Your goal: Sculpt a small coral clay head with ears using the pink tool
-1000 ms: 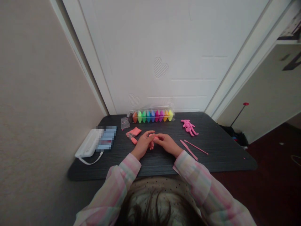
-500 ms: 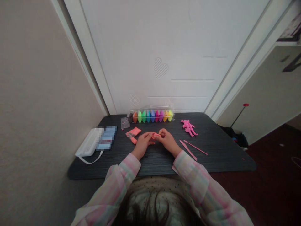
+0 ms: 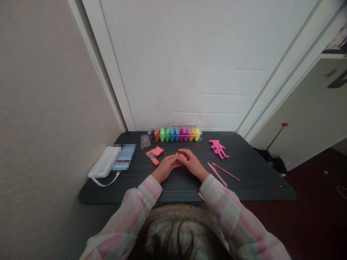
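A small lump of coral modelling clay point(image 3: 182, 156) is between my two hands over the middle of the table, mostly covered by fingers. My left hand point(image 3: 167, 167) cups it from the left, its fingers reaching under my right hand. Closed over the clay from the right is my right hand point(image 3: 193, 164). Left of my left hand lies a torn coral clay packet point(image 3: 157, 151), with more coral clay point(image 3: 155, 161) at its lower end. To the right of my right hand are a pink modelling knife point(image 3: 217, 174) and a thin pink stick tool point(image 3: 226, 172).
Clay packs in many colours point(image 3: 177, 134) stand in a clear tray against the white door panel. Beside them is a small clear cup point(image 3: 145, 141). A pink figure point(image 3: 218, 149) lies at the back right. At left are a white case point(image 3: 101, 163) with a strap and a blurred blue item point(image 3: 125, 157).
My hands have come closer together, and my right fingers now lie over the clay that both hands pinched before. The view has shifted slightly.
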